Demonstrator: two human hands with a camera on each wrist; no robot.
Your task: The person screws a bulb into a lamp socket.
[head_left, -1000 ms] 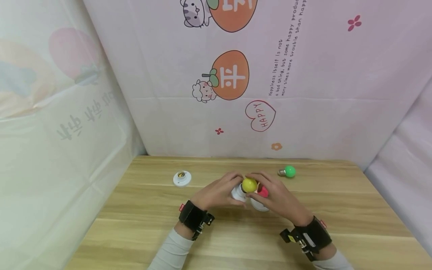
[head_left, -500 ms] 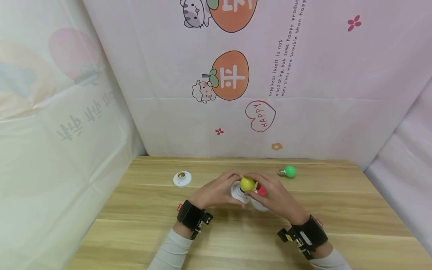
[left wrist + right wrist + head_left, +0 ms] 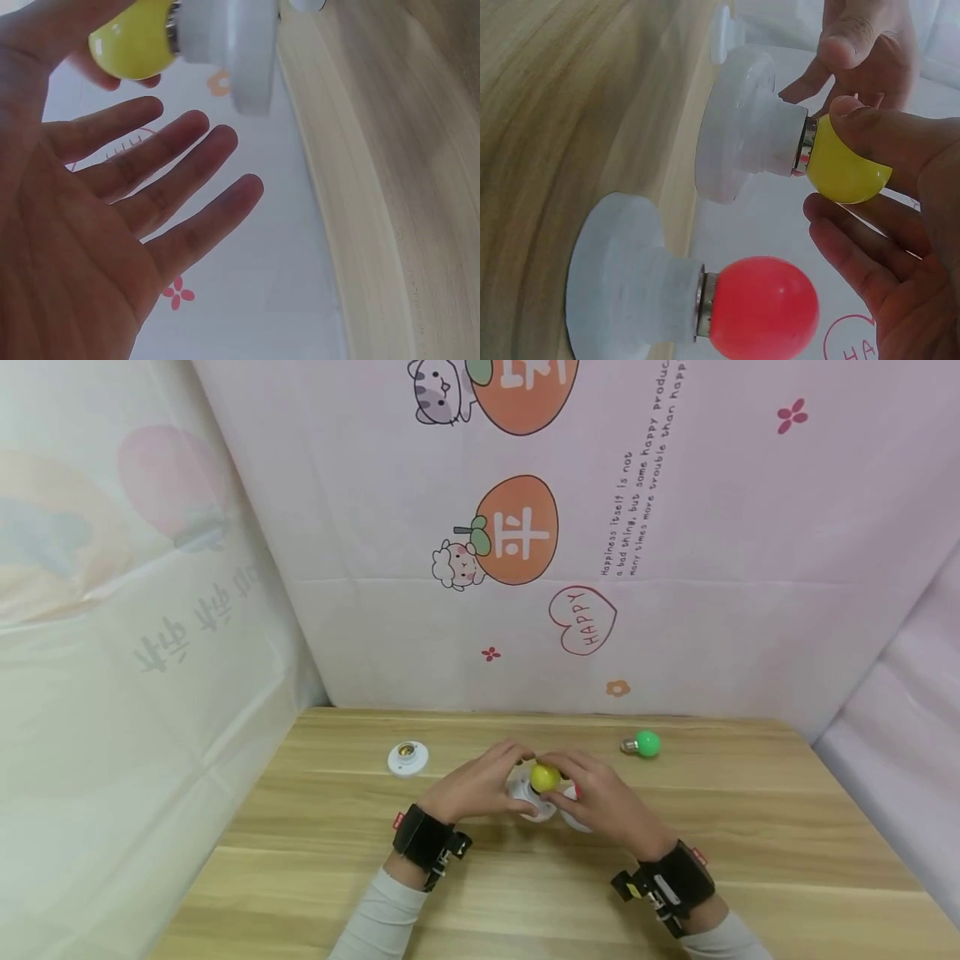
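**Wood table, yellow bulb at socket, both hands on it**

Light wood table (image 3: 315,827) against pink printed backdrop (image 3: 675,610); cartoon fruit, "HAPPY" heart on it.

Landmark: yellow bulb (image 3: 545,777), mid-table, seated in white socket (image 3: 525,795). Metal thread showing at the joint in right wrist view (image 3: 804,146). Socket and bulb raised off the table, tilted, base disc facing away from the right wrist camera.

Right hand (image 3: 600,797): just right of yellow bulb. Thumb (image 3: 870,135) curled over the bulb, fingers below it partly open. Pinch on the bulb's dome, not a full fist.

Left hand (image 3: 480,785): just left of yellow bulb, at the white socket. Left wrist view: four fingers (image 3: 172,161) straight and spread, palm open, yellow bulb (image 3: 135,45) and socket (image 3: 236,52) up by the thumb side. Thumb out of frame there; right wrist view shows left thumb (image 3: 851,41) and a finger at the socket neck. Looks like a light thumb-and-finger hold on the socket; exact contact hard to confirm.

Red bulb (image 3: 761,307) in second white socket (image 3: 622,281): directly beside yellow bulb on its right, standing on the table, mostly hidden under right hand in head view.

Green bulb (image 3: 643,743): well right of yellow bulb and behind it, lying loose.

Empty white socket (image 3: 407,757): well left of yellow bulb, brass contact showing.

Black wrist straps (image 3: 427,843) on both arms, grey sleeves.
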